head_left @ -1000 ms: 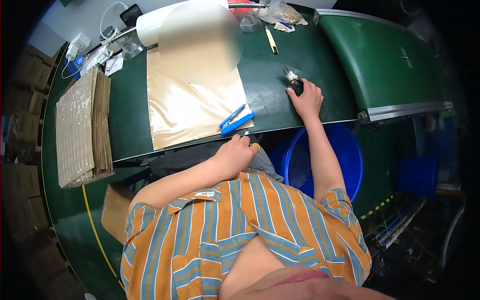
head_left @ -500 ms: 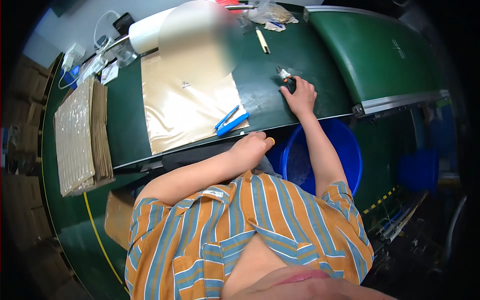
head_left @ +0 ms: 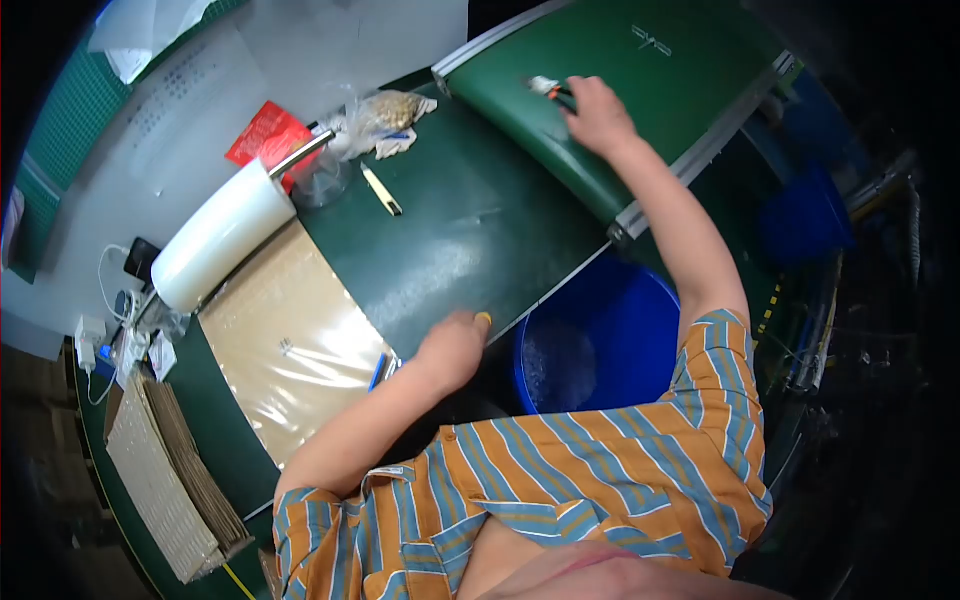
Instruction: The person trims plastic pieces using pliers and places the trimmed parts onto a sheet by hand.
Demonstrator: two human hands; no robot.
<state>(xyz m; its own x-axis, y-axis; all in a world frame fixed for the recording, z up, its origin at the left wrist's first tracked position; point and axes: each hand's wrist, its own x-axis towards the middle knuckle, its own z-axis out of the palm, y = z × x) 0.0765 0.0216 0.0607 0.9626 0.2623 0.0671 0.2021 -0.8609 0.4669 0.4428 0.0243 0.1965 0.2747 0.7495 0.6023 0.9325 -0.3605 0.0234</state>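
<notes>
My right hand [head_left: 598, 115] is closed around the dark handles of a pair of cutters [head_left: 546, 87], whose metal head points left over the green conveyor belt [head_left: 610, 60]. At the table's front edge my left hand [head_left: 455, 348] is curled, with something small and yellow [head_left: 484, 318] at its fingers, perhaps a ring or band. Left of that forearm lies a tan sheet [head_left: 290, 340] under clear film. Part of a blue tool [head_left: 378, 372] shows beside my left forearm, which hides the rest.
A white film roll [head_left: 225, 235] sits on a metal rod. A cutter knife [head_left: 381, 190] and a bag of small parts [head_left: 390, 112] lie on the green table [head_left: 440, 230]. Stacked cardboard [head_left: 165, 480] stands at the left. A blue bin [head_left: 600, 340] is below the table edge.
My right hand has lifted the cutters from the table and carried them right, over the conveyor. My left hand remains near the table edge. The view has turned to the right.
</notes>
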